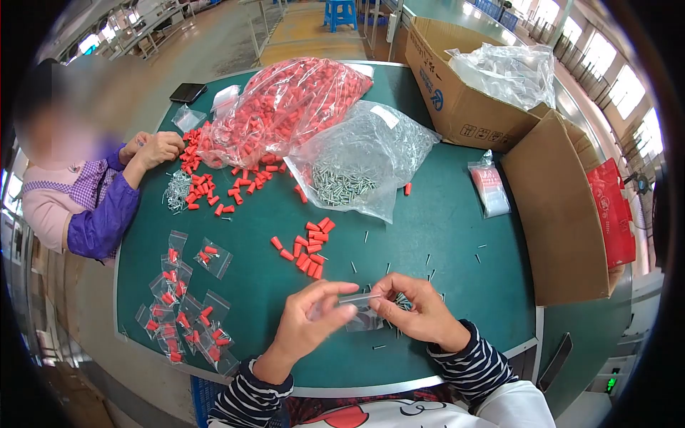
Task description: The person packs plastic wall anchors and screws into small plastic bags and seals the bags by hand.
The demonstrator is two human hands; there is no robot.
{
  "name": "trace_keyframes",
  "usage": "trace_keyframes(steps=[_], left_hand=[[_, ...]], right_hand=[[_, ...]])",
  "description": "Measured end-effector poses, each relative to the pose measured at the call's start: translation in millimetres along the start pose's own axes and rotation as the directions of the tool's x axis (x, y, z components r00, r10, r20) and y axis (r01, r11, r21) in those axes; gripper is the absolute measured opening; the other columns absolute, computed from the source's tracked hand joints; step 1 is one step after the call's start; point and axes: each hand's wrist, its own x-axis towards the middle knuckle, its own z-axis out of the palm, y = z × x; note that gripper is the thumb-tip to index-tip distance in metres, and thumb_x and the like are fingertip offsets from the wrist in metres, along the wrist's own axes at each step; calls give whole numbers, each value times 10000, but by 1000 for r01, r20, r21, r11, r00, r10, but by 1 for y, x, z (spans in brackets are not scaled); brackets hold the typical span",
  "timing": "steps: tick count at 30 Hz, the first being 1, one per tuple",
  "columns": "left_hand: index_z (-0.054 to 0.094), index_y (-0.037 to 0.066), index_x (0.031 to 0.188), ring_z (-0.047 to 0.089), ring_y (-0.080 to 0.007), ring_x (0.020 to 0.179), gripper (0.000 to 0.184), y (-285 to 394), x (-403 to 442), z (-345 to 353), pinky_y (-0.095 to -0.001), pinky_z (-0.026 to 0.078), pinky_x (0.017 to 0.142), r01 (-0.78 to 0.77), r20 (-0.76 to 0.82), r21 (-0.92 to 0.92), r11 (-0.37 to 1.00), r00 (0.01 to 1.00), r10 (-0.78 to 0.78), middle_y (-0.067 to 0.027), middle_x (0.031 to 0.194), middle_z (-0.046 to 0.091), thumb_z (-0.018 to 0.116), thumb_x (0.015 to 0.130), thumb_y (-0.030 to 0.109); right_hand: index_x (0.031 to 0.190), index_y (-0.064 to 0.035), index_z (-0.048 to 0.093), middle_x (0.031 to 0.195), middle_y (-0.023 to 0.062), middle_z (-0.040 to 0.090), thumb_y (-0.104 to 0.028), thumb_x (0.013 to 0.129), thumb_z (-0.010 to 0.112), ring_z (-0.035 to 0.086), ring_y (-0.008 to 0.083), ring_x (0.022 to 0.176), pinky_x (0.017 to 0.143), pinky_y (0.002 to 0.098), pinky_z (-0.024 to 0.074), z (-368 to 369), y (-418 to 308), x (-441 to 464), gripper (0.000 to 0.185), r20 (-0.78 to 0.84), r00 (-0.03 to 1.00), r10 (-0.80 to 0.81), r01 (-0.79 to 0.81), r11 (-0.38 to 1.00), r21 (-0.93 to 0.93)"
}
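Note:
A small clear zip bag [365, 320] hangs over the table in front of me. My right hand [419, 314] pinches its upper right corner between thumb and fingers. At the bag's left edge is my left hand [308, 321], its thumb and forefinger spread apart and slightly blurred. Metal screws [404, 302] lie in a small pile partly hidden under my right hand, and a few are scattered around it. Beyond my left hand lies a loose group of red plastic plugs [311, 246]. Filled zip bags [182, 314] with red plugs are heaped at the left.
A large bag of red plugs [285, 100] and a bag of screws [349, 178] lie at the back. Cardboard boxes [457, 100] line the right side, near a pack of zip bags [489, 189]. A co-worker's hands [155, 148] handle something small at the left edge.

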Motion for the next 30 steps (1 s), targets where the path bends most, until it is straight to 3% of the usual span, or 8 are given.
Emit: trace_keyframes(steps=[3, 7, 13, 15, 24, 28, 30], left_hand=[[752, 18, 1023, 427, -39, 634, 179, -11, -2, 3, -198, 325, 546, -16, -31, 23, 1000, 999, 17, 32, 722, 506, 763, 857, 82], [774, 53, 949, 421, -44, 603, 173, -14, -1, 4, -211, 313, 524, -125, -67, 135, 983, 989, 134, 32, 685, 495, 828, 787, 76], [729, 60, 821, 394, -52, 560, 187, -10, -3, 4, -234, 285, 498, -192, -171, 285, 939, 954, 247, 28, 632, 473, 882, 715, 79], [695, 63, 774, 383, -54, 558, 220, -9, -2, 5, -238, 277, 495, -200, -192, 310, 930, 944, 267, 25, 630, 467, 898, 692, 81], [635, 69, 780, 398, -75, 591, 268, -16, -3, 8, -242, 286, 501, -287, -131, 399, 871, 922, 364, 9, 664, 476, 887, 691, 41], [655, 57, 821, 416, -72, 595, 202, -9, 0, 10, -240, 300, 503, -218, -94, 379, 899, 958, 272, 10, 663, 473, 835, 734, 27], [668, 46, 824, 421, -69, 590, 140, 5, 1, 10, -239, 306, 504, -156, -75, 394, 906, 977, 201, 12, 665, 478, 795, 767, 25]], right_hand=[[992, 11, 657, 780, 22, 648, -136, 943, 660, 591, 95, 731, 683, 269, 494, 0, -2, 1, 155, 37, 999, 4, -3, 1000, -22], [1011, 18, 654, 832, 43, 646, -109, 931, 667, 603, 109, 764, 701, 268, 495, -1, -2, 1, 151, 63, 998, 26, -25, 1000, -11], [1027, 25, 653, 947, 78, 620, -42, 880, 692, 618, 138, 846, 733, 267, 485, 5, -5, 3, 167, -138, 985, -107, 97, 992, -76], [1021, 22, 659, 928, 79, 625, -45, 875, 697, 621, 141, 834, 730, 271, 486, 3, -3, 2, 165, -106, 985, -133, 123, 987, -99], [938, -7, 692, 808, 75, 633, -84, 858, 722, 626, 186, 707, 680, 314, 495, 12, -7, 1, 115, -45, 981, -191, 181, 968, -176], [899, -43, 693, 789, 69, 635, -101, 830, 730, 624, 214, 703, 653, 339, 464, 10, 0, 3, 97, -65, 958, -280, 258, 938, -233], [861, -52, 681, 783, 65, 634, -96, 811, 726, 617, 222, 707, 647, 347, 439, 9, 0, 4, 81, -72, 943, -325, 280, 893, -352]])
